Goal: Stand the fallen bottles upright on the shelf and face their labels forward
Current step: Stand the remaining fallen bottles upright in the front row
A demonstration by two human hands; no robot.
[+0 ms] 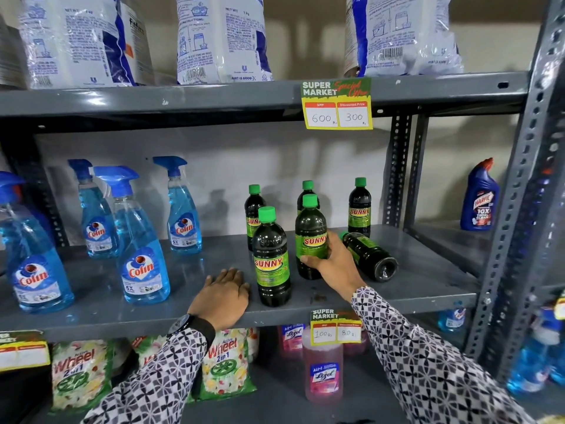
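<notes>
Six dark Sunny bottles with green caps share the grey middle shelf (428, 289), and the fallen bottle (368, 255) serves as the landmark. It lies on its side toward the shelf's right part, cap pointing to the back, base turned to the front edge, label partly visible on top. Just left of it stands an upright bottle (310, 237) with its label facing forward; the right hand (331, 261) wraps around this bottle's lower body, thumb across the front and fingers curled behind. Further left of the fallen bottle, nearest the front edge, stands another bottle (272, 258), label forward. Beyond that one, the left hand (223, 292) rests flat on the shelf, palm down, fingers pressed together, holding nothing. Behind the fallen bottle stands one more upright bottle (360, 208). Well to its left stand blue spray bottles (140, 240).
</notes>
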